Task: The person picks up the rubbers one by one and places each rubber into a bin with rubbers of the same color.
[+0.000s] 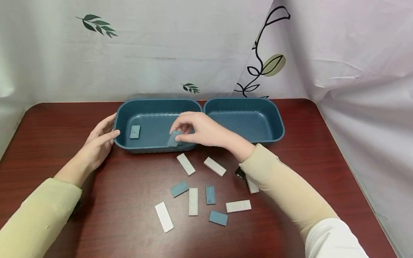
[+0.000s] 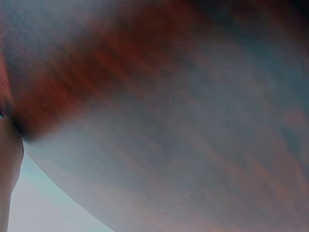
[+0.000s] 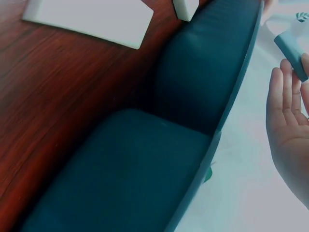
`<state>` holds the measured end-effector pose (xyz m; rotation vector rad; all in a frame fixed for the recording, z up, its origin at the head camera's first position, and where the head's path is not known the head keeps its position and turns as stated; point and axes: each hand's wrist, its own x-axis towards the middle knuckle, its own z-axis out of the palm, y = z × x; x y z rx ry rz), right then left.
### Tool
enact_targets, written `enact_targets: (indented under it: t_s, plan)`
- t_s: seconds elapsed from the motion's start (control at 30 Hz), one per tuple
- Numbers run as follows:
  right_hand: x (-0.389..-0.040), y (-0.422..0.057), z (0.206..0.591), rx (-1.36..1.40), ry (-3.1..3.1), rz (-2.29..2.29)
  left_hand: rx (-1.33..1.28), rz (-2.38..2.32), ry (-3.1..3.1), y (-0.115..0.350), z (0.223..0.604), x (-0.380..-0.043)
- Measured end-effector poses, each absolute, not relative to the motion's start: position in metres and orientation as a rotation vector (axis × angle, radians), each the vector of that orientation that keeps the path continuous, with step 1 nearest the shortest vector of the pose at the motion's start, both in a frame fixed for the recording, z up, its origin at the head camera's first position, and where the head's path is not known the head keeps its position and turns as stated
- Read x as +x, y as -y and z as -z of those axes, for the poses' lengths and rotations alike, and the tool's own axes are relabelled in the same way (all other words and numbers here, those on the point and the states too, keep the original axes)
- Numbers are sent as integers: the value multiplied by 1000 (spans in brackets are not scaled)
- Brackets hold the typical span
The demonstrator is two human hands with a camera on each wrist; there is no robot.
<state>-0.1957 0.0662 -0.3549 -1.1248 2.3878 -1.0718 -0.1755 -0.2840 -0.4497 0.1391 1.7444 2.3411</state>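
My right hand [image 1: 200, 129] pinches a flat blue-grey rectangular block [image 1: 173, 139] between thumb and fingers, over the front right part of the left blue bin [image 1: 156, 148]. In the right wrist view the same blue block [image 3: 291, 54] stands up from the fingertips of the hand [image 3: 289, 111], above the bin's rim. My left hand [image 1: 97, 145] rests against the left end of that bin, its fingers along the outer wall and its thumb at the rim. Inside the bin, near its left end, lies another blue block [image 1: 134, 132].
A second blue bin [image 1: 245, 131] stands against the right end of the first. In front, several white blocks [image 1: 164, 217] and blue blocks [image 1: 218, 218] lie scattered on the brown table [image 1: 128, 244]. My right sleeve partly covers one white block [image 1: 252, 185]. White curtains [image 1: 168, 37] hang behind.
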Motion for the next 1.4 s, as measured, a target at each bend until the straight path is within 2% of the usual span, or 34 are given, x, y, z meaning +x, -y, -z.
enact_targets:
  t_s: [0.6,1.4]
  plan:
    - [-224,-29,369,-893,-2332,1365,144,-2359,-1731,283,448,-176]
    - [-246,9,404,-741,-2315,1369,138,-2329,-1762,285,451,-178]
